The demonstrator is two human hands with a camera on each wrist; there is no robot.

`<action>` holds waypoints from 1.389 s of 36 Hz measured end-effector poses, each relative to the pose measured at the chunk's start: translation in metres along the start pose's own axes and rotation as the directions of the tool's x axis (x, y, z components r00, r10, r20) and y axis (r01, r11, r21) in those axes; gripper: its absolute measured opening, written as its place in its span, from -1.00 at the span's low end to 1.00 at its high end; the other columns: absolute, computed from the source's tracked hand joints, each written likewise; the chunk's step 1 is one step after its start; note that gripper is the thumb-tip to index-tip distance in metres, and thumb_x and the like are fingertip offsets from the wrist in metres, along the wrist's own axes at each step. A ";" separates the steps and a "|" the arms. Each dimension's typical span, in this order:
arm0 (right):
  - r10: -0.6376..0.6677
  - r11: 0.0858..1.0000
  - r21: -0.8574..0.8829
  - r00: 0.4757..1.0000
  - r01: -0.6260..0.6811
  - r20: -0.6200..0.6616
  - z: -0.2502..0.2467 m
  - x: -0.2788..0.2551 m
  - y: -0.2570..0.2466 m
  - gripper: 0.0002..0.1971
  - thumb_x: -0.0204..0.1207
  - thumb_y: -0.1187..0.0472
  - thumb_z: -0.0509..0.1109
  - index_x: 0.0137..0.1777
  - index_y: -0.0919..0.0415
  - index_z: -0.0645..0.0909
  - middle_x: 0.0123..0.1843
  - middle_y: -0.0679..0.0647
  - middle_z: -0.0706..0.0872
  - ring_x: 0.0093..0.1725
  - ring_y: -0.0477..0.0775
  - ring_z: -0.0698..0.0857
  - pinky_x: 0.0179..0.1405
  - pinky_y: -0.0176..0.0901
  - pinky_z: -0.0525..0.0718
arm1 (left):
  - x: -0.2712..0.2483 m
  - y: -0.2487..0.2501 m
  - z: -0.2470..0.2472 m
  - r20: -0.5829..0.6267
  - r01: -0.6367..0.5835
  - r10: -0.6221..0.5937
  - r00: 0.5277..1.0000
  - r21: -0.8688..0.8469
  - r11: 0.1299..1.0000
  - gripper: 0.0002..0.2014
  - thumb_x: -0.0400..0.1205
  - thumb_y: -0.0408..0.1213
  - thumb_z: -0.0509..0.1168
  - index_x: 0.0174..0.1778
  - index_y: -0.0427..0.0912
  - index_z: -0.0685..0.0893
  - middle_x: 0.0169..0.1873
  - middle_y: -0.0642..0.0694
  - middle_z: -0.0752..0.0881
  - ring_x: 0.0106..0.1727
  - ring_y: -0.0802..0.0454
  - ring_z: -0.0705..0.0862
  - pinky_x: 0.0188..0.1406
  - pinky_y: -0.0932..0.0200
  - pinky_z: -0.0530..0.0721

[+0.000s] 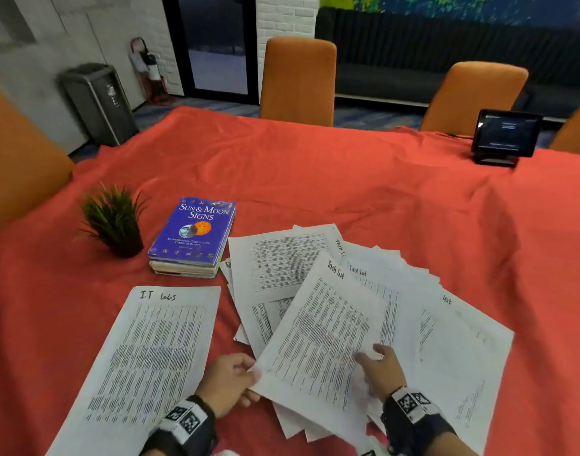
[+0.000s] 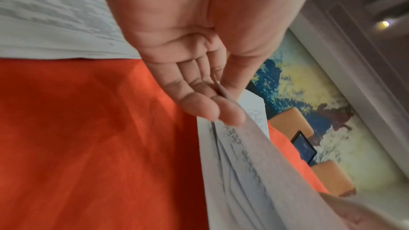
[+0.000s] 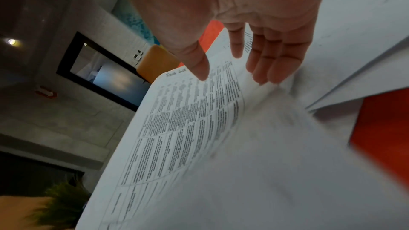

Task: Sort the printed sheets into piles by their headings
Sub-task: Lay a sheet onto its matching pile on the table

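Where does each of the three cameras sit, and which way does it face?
Head: above the red table, looking forward and down at the scattered sheets; both hands show.
Left wrist: low, looking along the left hand pinching the lifted sheet.
Right wrist: looking along the open right hand over that sheet's printed face.
Shared: all three show the lifted sheet, headed Task list.

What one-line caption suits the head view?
Left hand pinches a "Task list" sheet beside the "I.T logs" sheet; right hand rests open.
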State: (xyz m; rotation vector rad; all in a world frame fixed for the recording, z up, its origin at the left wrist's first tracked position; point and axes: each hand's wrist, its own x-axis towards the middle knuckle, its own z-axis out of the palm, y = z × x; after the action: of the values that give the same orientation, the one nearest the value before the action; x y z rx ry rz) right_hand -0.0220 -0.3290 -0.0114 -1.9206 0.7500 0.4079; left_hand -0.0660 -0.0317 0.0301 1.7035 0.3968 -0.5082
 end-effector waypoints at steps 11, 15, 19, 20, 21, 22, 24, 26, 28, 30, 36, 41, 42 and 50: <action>0.129 0.957 0.237 0.979 -0.165 0.160 -0.025 -0.001 -0.009 -0.48 0.33 0.03 0.63 0.13 0.16 0.43 -0.45 0.07 0.45 -0.63 -0.01 0.38 -0.58 -0.25 0.35 | -0.011 0.011 0.015 0.111 0.013 0.011 0.994 -0.206 0.978 -0.86 0.60 -0.39 0.37 0.02 -0.38 0.68 -0.33 -0.20 0.79 -0.42 -0.01 0.72 -0.43 0.15 0.72; 0.109 0.984 0.140 0.994 -0.107 -0.006 -0.036 -0.001 -0.005 -0.25 0.37 -0.04 0.59 0.49 0.17 0.36 -0.21 0.13 0.52 -0.49 0.07 0.53 -0.64 -0.30 0.45 | -0.008 0.016 0.020 0.081 0.002 0.022 0.996 -0.285 0.958 -0.82 0.60 -0.40 0.37 0.07 -0.41 0.68 -0.19 -0.30 0.79 -0.41 -0.05 0.72 -0.42 0.12 0.73; 0.135 0.943 0.282 0.978 -0.177 0.161 -0.046 -0.006 -0.007 -0.35 0.43 0.03 0.56 0.43 0.29 0.43 0.13 0.25 0.72 -0.19 0.20 0.74 -0.42 -0.12 0.69 | -0.004 0.018 0.023 0.047 -0.007 0.025 0.999 -0.352 0.936 -0.82 0.61 -0.40 0.35 0.08 -0.40 0.68 -0.17 -0.32 0.79 -0.40 -0.07 0.70 -0.39 0.09 0.73; 0.125 0.924 0.329 0.968 -0.194 0.219 -0.048 -0.011 -0.012 -0.48 0.47 0.08 0.54 0.34 0.29 0.50 0.14 0.23 0.75 -0.10 0.23 0.78 -0.31 -0.04 0.75 | -0.004 0.019 0.024 0.049 -0.001 0.020 0.999 -0.359 0.933 -0.83 0.60 -0.41 0.35 0.07 -0.39 0.68 -0.16 -0.33 0.79 -0.39 -0.08 0.71 -0.38 0.09 0.73; 0.095 0.914 0.360 0.961 -0.188 0.259 -0.049 -0.017 -0.017 -0.65 0.51 0.16 0.50 0.23 0.26 0.57 0.11 0.22 0.78 -0.02 0.26 0.80 -0.18 0.04 0.78 | -0.004 0.020 0.024 0.057 0.004 0.017 0.998 -0.355 0.935 -0.83 0.60 -0.40 0.35 0.07 -0.38 0.68 -0.14 -0.34 0.79 -0.36 -0.10 0.71 -0.36 0.08 0.74; 0.056 0.912 0.376 0.958 -0.164 0.283 -0.049 -0.021 -0.023 -0.79 0.55 0.28 0.45 0.15 0.25 0.62 0.06 0.23 0.82 0.01 0.29 0.80 -0.07 0.10 0.78 | -0.004 0.020 0.025 0.070 0.008 0.016 0.997 -0.336 0.942 -0.84 0.61 -0.41 0.35 0.07 -0.37 0.68 -0.11 -0.34 0.80 -0.32 -0.11 0.73 -0.33 0.06 0.75; -0.025 0.934 0.349 0.961 -0.075 0.276 -0.047 -0.026 -0.030 -0.80 0.54 0.45 0.36 0.13 0.32 0.68 -0.01 0.25 0.85 0.02 0.31 0.81 0.03 0.17 0.77 | -0.004 0.020 0.025 0.096 0.008 0.018 0.995 -0.271 0.962 -0.84 0.61 -0.44 0.33 0.09 -0.34 0.68 -0.04 -0.30 0.81 -0.17 -0.11 0.78 -0.22 0.04 0.77; -0.083 0.962 0.274 0.964 0.012 0.253 -0.044 -0.028 -0.036 -0.78 0.51 0.50 0.34 0.11 0.38 0.70 -0.02 0.28 0.85 0.00 0.34 0.81 0.05 0.24 0.78 | -0.004 0.020 0.024 0.108 0.005 0.019 0.994 -0.216 0.976 -0.80 0.59 -0.48 0.33 0.13 -0.28 0.67 0.02 -0.22 0.82 -0.01 -0.08 0.81 -0.05 0.07 0.76; -0.139 0.980 0.178 0.948 0.090 0.288 -0.041 -0.032 -0.039 -0.81 0.50 0.49 0.36 0.06 0.36 0.71 -0.01 0.28 0.84 0.00 0.33 0.82 0.11 0.29 0.75 | -0.005 0.022 0.023 0.125 0.011 0.013 0.992 -0.190 0.982 -0.75 0.58 -0.46 0.35 0.16 -0.18 0.67 0.05 -0.14 0.83 0.07 -0.05 0.80 -0.01 0.15 0.74; -0.177 0.983 0.102 0.915 0.150 0.364 -0.037 -0.036 -0.040 -0.82 0.51 0.45 0.36 0.04 0.31 0.72 -0.02 0.21 0.86 -0.01 0.24 0.84 0.12 0.23 0.76 | -0.005 0.022 0.021 0.109 0.010 0.009 0.994 -0.180 0.984 -0.75 0.58 -0.46 0.36 0.14 -0.12 0.68 0.05 -0.11 0.83 0.06 -0.01 0.81 -0.08 0.24 0.74; -0.199 0.973 -0.035 0.900 0.230 0.388 -0.024 -0.036 -0.037 -0.77 0.58 0.16 0.42 0.20 0.18 0.65 -0.02 0.09 0.82 -0.09 0.06 0.82 -0.01 -0.03 0.80 | 0.009 0.005 0.014 -0.021 0.009 -0.011 1.000 -0.059 0.998 -0.81 0.60 -0.42 0.35 -0.04 -0.01 0.72 0.01 0.02 0.80 0.15 0.02 0.73 0.15 0.16 0.58; -0.047 0.989 -0.148 0.982 0.020 -0.180 -0.044 -0.011 -0.035 -0.40 0.42 0.11 0.54 0.43 0.16 0.43 0.36 0.36 0.50 -0.14 0.17 0.69 -0.02 -0.08 0.65 | 0.013 -0.004 0.007 -0.104 0.049 -0.056 0.993 -0.069 0.996 -0.87 0.61 -0.41 0.34 -0.01 -0.11 0.68 -0.02 -0.09 0.76 0.11 -0.07 0.69 -0.02 0.18 0.55; 0.019 0.987 -0.153 0.973 -0.056 -0.229 -0.049 -0.007 -0.034 -0.32 0.38 0.07 0.56 0.48 0.12 0.38 0.40 0.36 0.42 -0.05 0.25 0.70 0.05 -0.02 0.67 | 0.013 -0.005 0.006 -0.110 0.059 -0.066 0.992 -0.068 0.996 -0.87 0.61 -0.41 0.33 0.02 -0.13 0.67 -0.01 -0.09 0.76 0.11 -0.06 0.68 0.05 0.14 0.54; 0.236 0.930 -0.233 0.949 -0.283 -0.208 -0.052 -0.002 -0.022 -0.07 0.29 0.15 0.59 0.60 0.01 0.13 0.45 0.27 0.23 0.27 0.44 0.52 0.10 0.17 0.61 | 0.015 -0.015 0.001 -0.153 0.089 -0.101 0.983 -0.085 0.992 -0.86 0.58 -0.44 0.35 0.03 -0.22 0.65 -0.02 -0.12 0.72 0.12 -0.10 0.62 0.25 0.05 0.44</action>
State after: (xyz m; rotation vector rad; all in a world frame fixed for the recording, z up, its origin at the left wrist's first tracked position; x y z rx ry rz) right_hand -0.0109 -0.3679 0.0285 -2.1293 1.1238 0.5255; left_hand -0.0607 -0.0305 0.0095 1.6603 0.6072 -0.4236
